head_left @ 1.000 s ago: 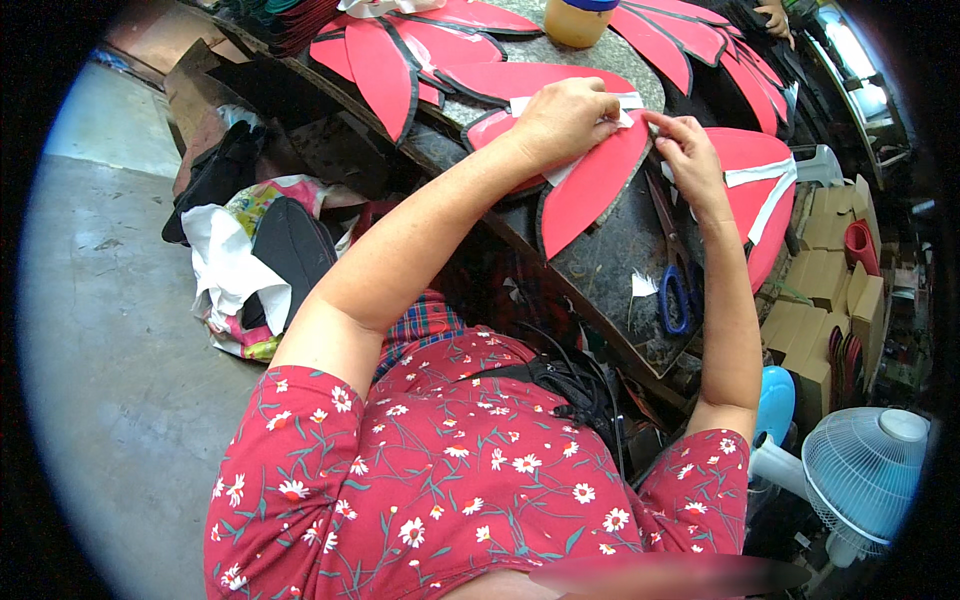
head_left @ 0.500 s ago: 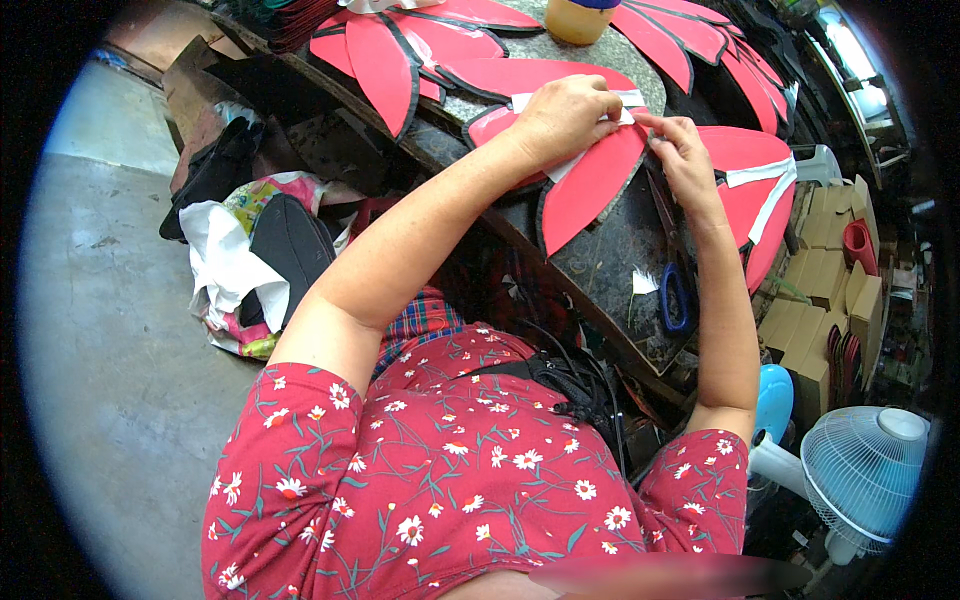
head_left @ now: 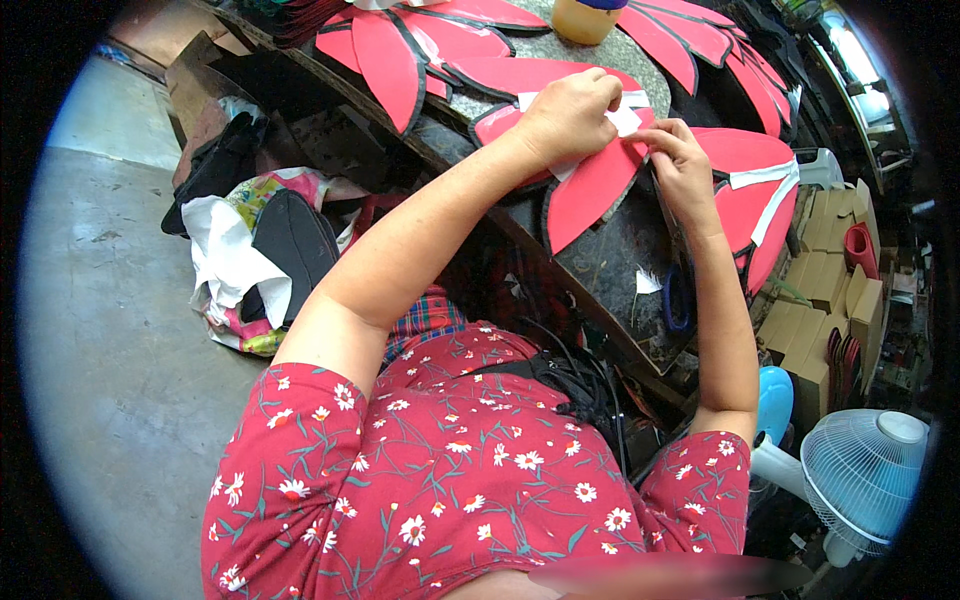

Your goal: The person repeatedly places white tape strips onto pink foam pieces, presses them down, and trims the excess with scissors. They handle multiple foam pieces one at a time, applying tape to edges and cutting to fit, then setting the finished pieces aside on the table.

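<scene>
My left hand [head_left: 568, 118] is closed over a red, black-edged, petal-shaped panel piece [head_left: 598, 200], its fingertips pinching a small white strip [head_left: 625, 122] that stands up from the surface. Beside it, my right hand [head_left: 682, 172] has its fingers drawn together at the strip's lower end, close to the panel's point. What sits between the right fingertips is too small to make out. Another white strip [head_left: 640, 99] lies across the panels behind my left fingers. To the right rests a similar red panel [head_left: 740, 150] with white strips joined in a V.
More red panels [head_left: 385, 75] and a tub of yellowish paste [head_left: 585, 25] are at the back. Blue-handled scissors [head_left: 680, 300] and a white scrap [head_left: 648, 281] lie near the table's front edge. Cardboard boxes [head_left: 800, 335] and a fan [head_left: 862, 475] stand right; a cloth bundle [head_left: 235, 260] sits left.
My left fingers have risen a little, and more of the small white strip shows between the hands. The right fingertips have shifted slightly toward its lower end.
</scene>
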Action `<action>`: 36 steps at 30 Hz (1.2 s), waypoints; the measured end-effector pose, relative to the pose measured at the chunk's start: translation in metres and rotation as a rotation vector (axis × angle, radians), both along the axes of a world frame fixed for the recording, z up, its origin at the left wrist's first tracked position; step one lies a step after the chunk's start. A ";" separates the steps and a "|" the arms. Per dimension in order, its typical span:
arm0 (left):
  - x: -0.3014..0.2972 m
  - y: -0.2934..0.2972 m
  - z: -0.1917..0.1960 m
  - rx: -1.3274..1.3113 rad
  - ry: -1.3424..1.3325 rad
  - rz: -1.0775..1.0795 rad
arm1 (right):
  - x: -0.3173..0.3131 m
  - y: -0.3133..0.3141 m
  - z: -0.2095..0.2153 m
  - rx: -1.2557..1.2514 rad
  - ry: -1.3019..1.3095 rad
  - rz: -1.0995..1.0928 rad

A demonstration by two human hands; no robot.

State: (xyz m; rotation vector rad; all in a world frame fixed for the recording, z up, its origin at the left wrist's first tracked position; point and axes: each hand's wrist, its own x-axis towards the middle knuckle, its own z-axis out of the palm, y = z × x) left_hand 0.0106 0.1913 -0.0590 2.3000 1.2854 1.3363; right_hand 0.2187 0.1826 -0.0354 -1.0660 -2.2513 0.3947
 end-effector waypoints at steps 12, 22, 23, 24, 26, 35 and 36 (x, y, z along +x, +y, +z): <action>0.001 -0.001 0.001 -0.044 0.029 0.020 | 0.013 0.033 0.006 -0.220 0.197 -0.345; 0.008 -0.004 -0.001 0.104 0.383 0.069 | 0.005 0.069 -0.007 -0.284 0.224 -0.118; 0.009 -0.004 -0.001 0.120 0.382 0.070 | 0.004 0.071 -0.006 -0.332 0.173 -0.149; 0.009 -0.004 -0.001 0.124 0.392 0.069 | 0.003 0.073 -0.004 -0.372 0.198 -0.144; 0.009 -0.004 -0.001 0.124 0.388 0.057 | 0.001 0.075 0.001 -0.455 0.223 -0.166; 0.006 -0.002 0.000 -0.017 0.046 0.041 | -0.002 0.028 0.002 0.184 0.117 0.007; 0.006 -0.002 -0.001 -0.011 0.061 0.035 | -0.002 0.017 -0.003 0.037 0.024 0.035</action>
